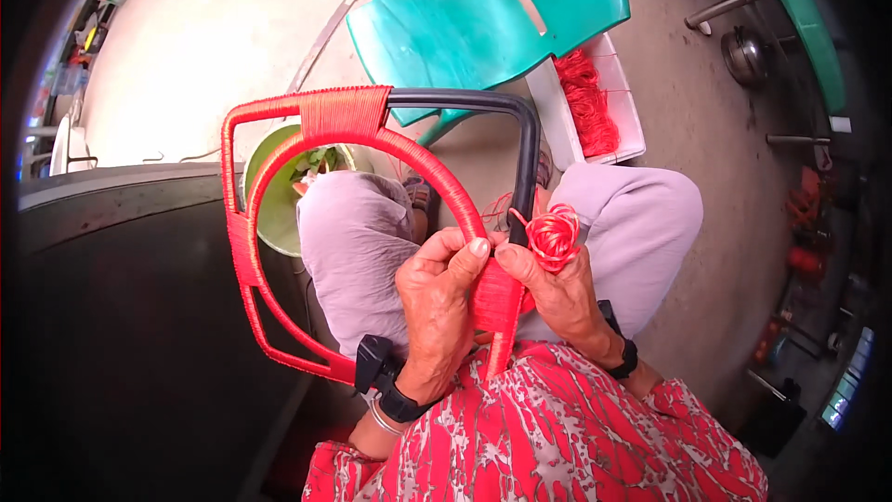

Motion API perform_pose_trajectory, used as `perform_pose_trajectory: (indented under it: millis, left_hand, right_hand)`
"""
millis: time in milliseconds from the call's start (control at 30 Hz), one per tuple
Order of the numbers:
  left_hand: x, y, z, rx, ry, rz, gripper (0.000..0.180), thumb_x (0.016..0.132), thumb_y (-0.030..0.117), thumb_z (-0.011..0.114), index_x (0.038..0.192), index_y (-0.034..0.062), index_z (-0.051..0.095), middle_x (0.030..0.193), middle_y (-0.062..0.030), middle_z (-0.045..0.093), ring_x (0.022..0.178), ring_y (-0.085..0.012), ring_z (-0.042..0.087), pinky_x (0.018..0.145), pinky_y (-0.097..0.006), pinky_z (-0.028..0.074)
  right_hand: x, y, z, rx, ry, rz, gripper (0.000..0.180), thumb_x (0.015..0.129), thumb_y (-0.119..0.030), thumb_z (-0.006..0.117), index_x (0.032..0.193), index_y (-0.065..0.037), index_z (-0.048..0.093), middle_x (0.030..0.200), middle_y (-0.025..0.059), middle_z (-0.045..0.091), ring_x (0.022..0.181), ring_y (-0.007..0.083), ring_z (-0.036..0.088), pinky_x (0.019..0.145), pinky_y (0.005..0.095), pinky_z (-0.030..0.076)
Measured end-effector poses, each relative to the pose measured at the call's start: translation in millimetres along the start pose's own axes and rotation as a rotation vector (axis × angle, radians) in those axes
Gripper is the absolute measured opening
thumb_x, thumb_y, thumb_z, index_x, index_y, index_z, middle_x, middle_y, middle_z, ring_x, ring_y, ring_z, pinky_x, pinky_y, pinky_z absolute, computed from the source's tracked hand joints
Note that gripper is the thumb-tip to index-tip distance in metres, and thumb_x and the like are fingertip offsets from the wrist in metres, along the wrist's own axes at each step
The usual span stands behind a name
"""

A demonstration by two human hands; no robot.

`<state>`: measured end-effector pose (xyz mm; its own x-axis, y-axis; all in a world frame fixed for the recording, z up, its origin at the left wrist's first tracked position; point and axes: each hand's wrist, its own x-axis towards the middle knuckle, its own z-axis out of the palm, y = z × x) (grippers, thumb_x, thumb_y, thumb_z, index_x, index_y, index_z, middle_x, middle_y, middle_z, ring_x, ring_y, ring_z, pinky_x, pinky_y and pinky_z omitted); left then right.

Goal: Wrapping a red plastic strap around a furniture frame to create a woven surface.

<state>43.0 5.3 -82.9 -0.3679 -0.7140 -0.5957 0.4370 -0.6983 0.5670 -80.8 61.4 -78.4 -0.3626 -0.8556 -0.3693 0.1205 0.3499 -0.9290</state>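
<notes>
Pale concrete floor in bright daylight, with plastic furniture around.

A teal plastic chair (pixel 483 23) stands ahead on the concrete floor (pixel 214 46), with a white tray (pixel 557 116) of red cord just beside it. A green bucket (pixel 274 214) holds leafy greens. A dark surface (pixel 130 316) fills the left; a metal pot (pixel 743 56) sits far right.

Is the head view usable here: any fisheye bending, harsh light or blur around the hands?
Head view: strong fisheye, with a dark vignette at the rim and bent edges. Daylight washes out the pale floor; lower left is dark. The left hand, right hand, red-wrapped frame and cord coil are sharp and evenly lit.
</notes>
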Motion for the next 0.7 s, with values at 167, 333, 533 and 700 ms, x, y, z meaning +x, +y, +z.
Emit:
perform_pose_trajectory:
  millis: [167, 333, 533, 700]
  left_hand:
    - [2.0, -5.0, -1.2, 0.017, -0.014, 0.055, 0.015, 0.086, 0.007, 0.066, 0.094, -0.0049, 0.063, 0.093, -0.0129, 0.067, 0.083, -0.0164, 0.063, 0.080, -0.028, 0.051]
    - [8.9, -0.7, -8.0, -0.018, -0.070, 0.001, 0.010, 0.087, 0.002, 0.064, 0.094, -0.0056, 0.063, 0.090, -0.0126, 0.068, 0.078, -0.0142, 0.065, 0.073, -0.025, 0.053]
    - [2.9, 12.3, -9.8, -0.050, -0.124, -0.089, 0.021, 0.093, 0.012, 0.057, 0.098, -0.0078, 0.063, 0.095, -0.0157, 0.068, 0.084, -0.0189, 0.066, 0.079, -0.031, 0.053]
    - [2.1, 8.9, -14.0, -0.060, -0.150, -0.065, 0.031, 0.095, 0.018, 0.053, 0.105, -0.0098, 0.061, 0.102, -0.0170, 0.066, 0.089, -0.0214, 0.065, 0.086, -0.032, 0.051]
  right_hand:
    - [-0.1, 4.6, 1.5, 0.019, 0.005, -0.041, 0.021, 0.090, -0.018, 0.065, 0.083, 0.001, 0.064, 0.069, -0.0029, 0.057, 0.065, 0.0046, 0.050, 0.056, 0.0254, 0.043]
    - [-1.4, 5.2, -1.4, 0.089, -0.010, 0.030, 0.021, 0.092, -0.018, 0.063, 0.093, 0.003, 0.067, 0.077, -0.0018, 0.062, 0.072, 0.0044, 0.053, 0.064, 0.0238, 0.046]
    - [-0.5, -3.0, 1.3, 0.111, -0.036, -0.027, 0.027, 0.092, -0.019, 0.063, 0.109, 0.002, 0.067, 0.082, -0.0007, 0.065, 0.075, 0.0035, 0.054, 0.067, 0.0215, 0.046]
    - [-3.7, 0.6, -2.6, 0.095, -0.031, -0.018, 0.022, 0.092, -0.020, 0.064, 0.097, 0.001, 0.067, 0.077, -0.0038, 0.060, 0.071, 0.0028, 0.051, 0.062, 0.0219, 0.044]
